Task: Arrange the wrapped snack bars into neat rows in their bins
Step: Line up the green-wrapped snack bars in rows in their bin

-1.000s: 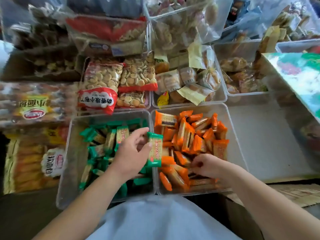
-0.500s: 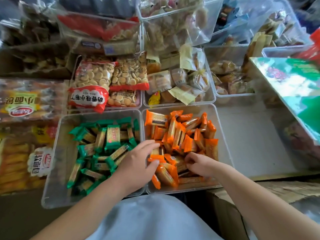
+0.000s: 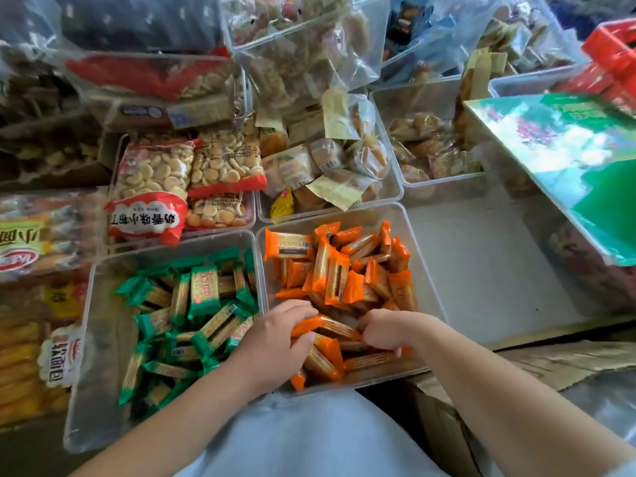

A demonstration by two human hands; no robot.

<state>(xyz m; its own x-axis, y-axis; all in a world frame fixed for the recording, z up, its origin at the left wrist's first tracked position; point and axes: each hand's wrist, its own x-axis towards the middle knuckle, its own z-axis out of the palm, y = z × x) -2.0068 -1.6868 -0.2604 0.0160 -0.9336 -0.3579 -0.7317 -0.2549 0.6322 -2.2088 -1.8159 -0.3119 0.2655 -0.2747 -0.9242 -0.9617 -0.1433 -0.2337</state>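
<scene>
A left hand and right hand pinch opposite ends of an orange-wrapped bar inside a clear bin. Green-wrapped bars lie jumbled at its 9 o'clock.

Open room lies on the bare grey surface right of the orange-bar bin; a tilted green box overhangs its right side. Biscuit bags crowd behind.

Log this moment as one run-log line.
left grip: holds orange snack bars | right grip: holds same bars | where: near end of right bin | green snack bars: jumbled in left bin
</scene>
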